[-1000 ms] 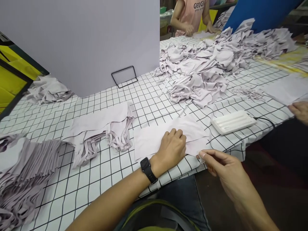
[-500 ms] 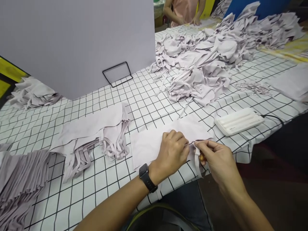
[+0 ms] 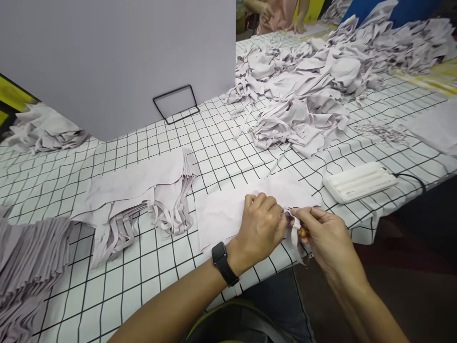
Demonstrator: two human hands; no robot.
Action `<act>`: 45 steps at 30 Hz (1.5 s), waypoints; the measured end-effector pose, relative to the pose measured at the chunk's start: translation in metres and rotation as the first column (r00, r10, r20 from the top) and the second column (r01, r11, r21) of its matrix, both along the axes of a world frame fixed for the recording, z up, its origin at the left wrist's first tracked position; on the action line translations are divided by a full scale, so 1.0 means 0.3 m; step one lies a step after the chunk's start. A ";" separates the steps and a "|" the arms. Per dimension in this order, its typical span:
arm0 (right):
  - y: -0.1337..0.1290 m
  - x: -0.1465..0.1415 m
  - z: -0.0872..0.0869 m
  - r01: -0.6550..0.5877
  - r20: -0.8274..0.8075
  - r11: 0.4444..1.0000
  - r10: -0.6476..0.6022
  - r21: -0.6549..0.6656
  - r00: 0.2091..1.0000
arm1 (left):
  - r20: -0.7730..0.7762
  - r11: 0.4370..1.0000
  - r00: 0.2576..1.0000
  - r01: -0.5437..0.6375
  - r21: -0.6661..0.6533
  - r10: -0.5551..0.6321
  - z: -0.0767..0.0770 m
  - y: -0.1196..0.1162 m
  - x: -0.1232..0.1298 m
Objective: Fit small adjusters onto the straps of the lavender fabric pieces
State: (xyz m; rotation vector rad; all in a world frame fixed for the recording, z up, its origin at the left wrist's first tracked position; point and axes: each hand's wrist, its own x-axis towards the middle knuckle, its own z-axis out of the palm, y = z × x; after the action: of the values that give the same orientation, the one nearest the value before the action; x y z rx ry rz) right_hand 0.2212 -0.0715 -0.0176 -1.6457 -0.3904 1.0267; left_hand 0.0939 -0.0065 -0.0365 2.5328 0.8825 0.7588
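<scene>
A pale lilac fabric piece (image 3: 221, 209) lies flat at the table's near edge. My left hand (image 3: 262, 221), with a black watch on its wrist, is closed over the fabric, its fingertips pinching the edge. Close beside it, my right hand (image 3: 323, 231) pinches a narrow fabric strap (image 3: 295, 231) at that same edge between thumb and forefinger. A small yellow-orange object (image 3: 303, 232) shows under the right fingers; its kind is hidden. The strap's lower end hangs at the table edge.
Stacked fabric pieces with straps (image 3: 132, 178) lie to the left, beside pleated fabric (image 3: 32, 257). A white device with a cable (image 3: 360, 182) sits at right. Behind are a heaped fabric pile (image 3: 303, 109), a grey panel (image 3: 117, 62) and another person's hands (image 3: 298, 25).
Both hands stay at the fabric edge, the fingertips slightly closer together. The view has shifted a little. Across the table, the other person's one hand has lifted from the surface.
</scene>
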 end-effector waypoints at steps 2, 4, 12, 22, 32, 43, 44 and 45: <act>0.000 -0.003 -0.001 -0.004 0.003 1.000 0.004 0.003 1.000 | -0.014 1.000 1.000 -0.003 0.019 0.003 -0.003 0.000 0.000; 0.001 -0.006 0.000 -0.001 0.002 1.000 0.001 0.000 1.000 | -0.030 0.999 0.999 -0.009 0.037 0.010 -0.005 0.001 0.000; 0.009 -0.019 -0.005 -0.017 -0.066 1.000 0.017 -0.007 0.998 | -0.098 0.984 0.995 0.037 0.175 -0.020 0.002 0.000 -0.003; 0.026 0.012 0.031 -0.192 -0.098 0.972 0.179 -0.137 0.979 | -0.185 0.953 0.978 0.146 0.266 -0.098 -0.024 0.007 0.000; -0.207 0.011 0.008 -0.228 0.719 0.949 0.314 -0.218 0.620 | -0.143 0.956 0.945 0.285 -0.077 -0.293 0.084 0.026 -0.144; -0.315 -0.278 -0.206 -0.677 0.446 0.734 0.625 -0.057 0.640 | -0.050 0.991 0.995 0.083 -0.109 -0.088 0.039 -0.162 -0.398; -0.318 -0.284 -0.197 -0.692 0.460 0.721 0.629 -0.043 0.627 | -0.078 0.992 0.993 0.083 -0.099 -0.090 0.036 -0.175 -0.400; -0.327 -0.283 -0.182 -0.709 0.471 0.705 0.636 -0.032 0.611 | -0.106 0.993 0.990 0.080 -0.088 -0.089 0.034 -0.183 -0.400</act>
State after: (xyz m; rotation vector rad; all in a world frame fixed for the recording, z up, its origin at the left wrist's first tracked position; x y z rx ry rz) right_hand 0.1364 -0.1696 -0.0721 -1.5992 -1.4784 1.0934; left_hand -0.0262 -0.0614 -0.0263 2.5402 0.8179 0.5496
